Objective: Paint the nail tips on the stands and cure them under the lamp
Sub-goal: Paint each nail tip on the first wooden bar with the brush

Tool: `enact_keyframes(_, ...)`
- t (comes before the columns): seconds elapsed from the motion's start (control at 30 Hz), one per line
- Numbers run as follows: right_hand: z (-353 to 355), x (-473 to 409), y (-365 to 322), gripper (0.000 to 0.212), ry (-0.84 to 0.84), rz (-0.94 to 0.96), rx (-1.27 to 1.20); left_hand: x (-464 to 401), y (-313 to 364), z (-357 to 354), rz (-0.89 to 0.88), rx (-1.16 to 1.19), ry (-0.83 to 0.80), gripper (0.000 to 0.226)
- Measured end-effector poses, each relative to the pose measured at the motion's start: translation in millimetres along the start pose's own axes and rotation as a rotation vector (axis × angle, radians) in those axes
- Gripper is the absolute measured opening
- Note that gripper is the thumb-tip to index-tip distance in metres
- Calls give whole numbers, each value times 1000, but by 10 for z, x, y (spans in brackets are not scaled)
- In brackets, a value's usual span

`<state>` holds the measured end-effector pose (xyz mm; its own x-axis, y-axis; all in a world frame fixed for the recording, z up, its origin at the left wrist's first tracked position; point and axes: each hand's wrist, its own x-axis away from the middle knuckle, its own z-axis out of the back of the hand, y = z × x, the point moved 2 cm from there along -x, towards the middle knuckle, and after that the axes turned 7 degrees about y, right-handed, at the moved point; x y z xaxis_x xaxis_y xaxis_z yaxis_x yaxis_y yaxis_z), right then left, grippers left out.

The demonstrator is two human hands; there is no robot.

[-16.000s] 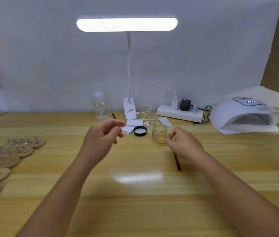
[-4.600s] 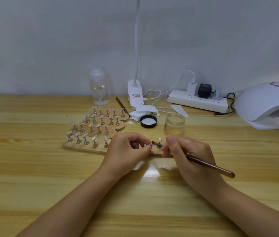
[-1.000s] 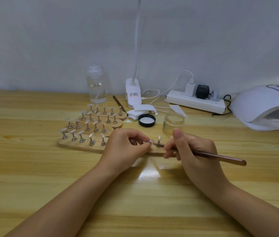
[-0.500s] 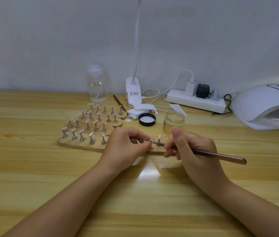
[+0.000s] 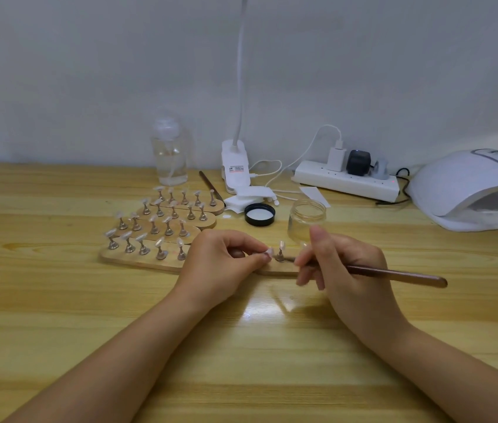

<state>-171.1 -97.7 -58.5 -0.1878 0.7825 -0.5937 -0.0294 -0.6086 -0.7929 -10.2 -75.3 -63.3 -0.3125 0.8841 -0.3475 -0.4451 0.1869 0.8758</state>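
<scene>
Several wooden stands lie left of centre, each carrying a row of metal pegs topped with pale nail tips. One more stand lies between my hands. My left hand pinches a nail tip on that stand between thumb and forefinger. My right hand holds a brown brush like a pen, its bristle end at the peg beside that nail tip. An open glass jar stands just behind my right hand. The white curing lamp sits at the far right.
A black jar lid lies left of the jar. Behind are white wipes, a desk-lamp base, a clear bottle, a second brush and a power strip with plugs and cables.
Over the last second my hands have stayed at the near stand, with the brush shifted only slightly. Sixteen seconds ago the stands lay at the far left.
</scene>
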Motion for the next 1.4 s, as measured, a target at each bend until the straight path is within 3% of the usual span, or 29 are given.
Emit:
enact_keyframes(0.77,-9,-12,-27,45,5,-132,-108,24,72,5,23,55,-8,18)
enact_keyframes(1.13,16,-11,-21,40,20,-62,-95,18,67,10,6,47,-11,16)
enact_keyframes(1.3,-7,-7,-27,41,-22,-115,-114,19,57,15,-4,37,4,22)
enact_keyframes(1.4,5,-11,-24,37,-4,-37,-77,12,41,14,7,32,10,22)
